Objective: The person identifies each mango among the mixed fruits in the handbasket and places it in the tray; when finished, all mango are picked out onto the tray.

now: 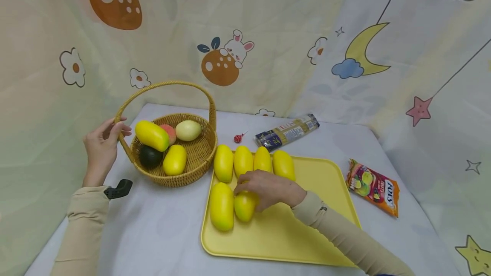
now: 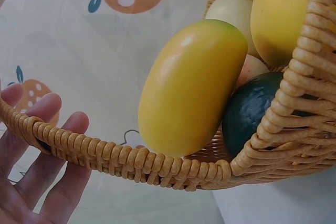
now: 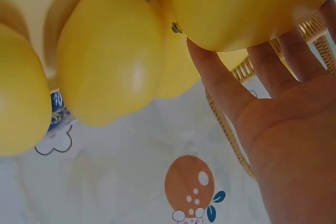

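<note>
My left hand [image 1: 102, 146] holds the side of the arched handle [image 1: 122, 139] of a wicker basket [image 1: 199, 163]; in the left wrist view its fingers [image 2: 63, 177] lie against the handle. Inside the basket are two yellow mangoes [image 1: 174, 160], a dark avocado-like fruit [image 1: 149, 156], a pinkish peach [image 1: 168, 133] and a pale round fruit [image 1: 188, 130]. Over the yellow tray [image 1: 284, 242], my right hand [image 1: 268, 188] grips a mango [image 1: 244, 208] from above. Another mango [image 1: 221, 206] lies beside it, and several mangoes [image 1: 244, 161] form a row along the tray's back edge.
Behind the tray lies a packet of spaghetti [image 1: 288, 132], with a small red lollipop [image 1: 238, 138] to its left. An orange snack bag [image 1: 374, 187] is right of the tray. The white-covered table [image 1: 153, 233] meets a patterned curtain [image 1: 168, 50] at the back.
</note>
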### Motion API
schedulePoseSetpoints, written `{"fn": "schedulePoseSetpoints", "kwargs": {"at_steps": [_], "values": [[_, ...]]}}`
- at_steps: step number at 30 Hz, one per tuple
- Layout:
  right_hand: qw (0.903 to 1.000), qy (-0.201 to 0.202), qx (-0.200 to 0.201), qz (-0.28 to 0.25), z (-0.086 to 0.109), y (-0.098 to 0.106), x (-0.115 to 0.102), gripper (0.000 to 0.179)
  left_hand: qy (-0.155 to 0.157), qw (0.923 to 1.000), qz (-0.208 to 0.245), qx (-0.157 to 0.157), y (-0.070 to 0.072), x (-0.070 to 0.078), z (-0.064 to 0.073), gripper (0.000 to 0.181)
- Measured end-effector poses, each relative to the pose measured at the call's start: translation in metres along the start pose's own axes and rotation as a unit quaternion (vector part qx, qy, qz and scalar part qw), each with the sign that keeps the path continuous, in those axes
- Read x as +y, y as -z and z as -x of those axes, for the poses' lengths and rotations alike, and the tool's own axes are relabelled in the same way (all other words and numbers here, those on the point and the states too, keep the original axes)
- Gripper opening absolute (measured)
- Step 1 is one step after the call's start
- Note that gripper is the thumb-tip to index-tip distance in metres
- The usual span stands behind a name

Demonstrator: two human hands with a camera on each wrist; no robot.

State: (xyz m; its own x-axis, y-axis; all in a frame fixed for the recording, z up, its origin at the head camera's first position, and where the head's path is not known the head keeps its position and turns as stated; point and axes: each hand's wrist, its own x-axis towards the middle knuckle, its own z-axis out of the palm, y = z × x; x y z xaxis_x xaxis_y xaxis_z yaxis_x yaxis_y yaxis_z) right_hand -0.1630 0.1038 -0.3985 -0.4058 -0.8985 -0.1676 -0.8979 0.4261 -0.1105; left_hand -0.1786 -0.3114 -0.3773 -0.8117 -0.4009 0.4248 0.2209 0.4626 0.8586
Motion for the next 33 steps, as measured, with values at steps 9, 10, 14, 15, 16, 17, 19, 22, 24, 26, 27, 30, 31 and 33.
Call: {"fn": "schedulePoseSetpoints", "kwargs": {"at_steps": [9,10,14,15,16,17,19,22,24,26,27,30,31,33], "values": [[0.9999,0.012,-0.003,0.0,-0.002,-0.011,0.0,0.062,-0.001,1.0,0.003,0.0,0.0,0.002,0.0,0.032],[0.9999,0.01,-0.003,0.002,-0.002,-0.011,0.0,0.062,-0.002,1.0,0.003,-0.001,0.0,0.003,0.001,0.032],[1.0,0.004,-0.001,0.008,-0.003,-0.007,0.001,0.062,-0.001,1.0,0.005,0.0,0.001,0.003,0.001,0.031],[1.0,0.003,0.0,0.009,-0.003,-0.006,0.001,0.063,-0.001,1.0,0.006,0.0,0.001,0.003,0.001,0.03],[1.0,0.003,0.0,0.009,-0.004,-0.004,0.001,0.063,0.0,1.0,0.006,0.001,0.001,0.004,0.002,0.03],[0.9999,0.003,0.0,0.011,-0.004,-0.003,0.001,0.063,0.0,1.0,0.007,0.001,0.001,0.004,0.002,0.029],[0.9999,0.005,0.003,0.014,-0.004,0.001,0.001,0.062,-0.001,1.0,0.007,0.001,0.001,0.005,0.002,0.029],[0.9998,0.005,0.009,0.018,-0.007,0.008,0.001,0.059,-0.002,1.0,0.007,0.0,0.002,0.005,0.002,0.029],[0.9997,0.006,0.017,0.015,-0.01,0.014,0.0,0.056,0.0,1.0,0.004,0.001,0.002,0.005,0.001,0.03],[0.9996,0.008,0.025,0.008,-0.016,0.021,0.0,0.053,0.003,1.0,0.001,0.002,0.003,0.004,0.001,0.031],[0.9995,0.009,0.029,0.005,-0.02,0.025,0.0,0.051,0.005,1.0,0.0,0.003,0.003,0.004,0.002,0.031],[0.9991,0.012,0.04,-0.003,-0.032,0.033,0.0,0.047,0.006,1.0,-0.004,0.002,0.002,0.004,0.002,0.032],[0.9989,0.014,0.044,-0.004,-0.037,0.035,0.0,0.046,0.005,1.0,-0.002,0.002,0.002,0.004,0.002,0.031],[0.9985,0.016,0.053,-0.003,-0.046,0.04,0.0,0.046,0.005,1.0,0.001,0.001,0.0,0.004,0.003,0.031]]}}
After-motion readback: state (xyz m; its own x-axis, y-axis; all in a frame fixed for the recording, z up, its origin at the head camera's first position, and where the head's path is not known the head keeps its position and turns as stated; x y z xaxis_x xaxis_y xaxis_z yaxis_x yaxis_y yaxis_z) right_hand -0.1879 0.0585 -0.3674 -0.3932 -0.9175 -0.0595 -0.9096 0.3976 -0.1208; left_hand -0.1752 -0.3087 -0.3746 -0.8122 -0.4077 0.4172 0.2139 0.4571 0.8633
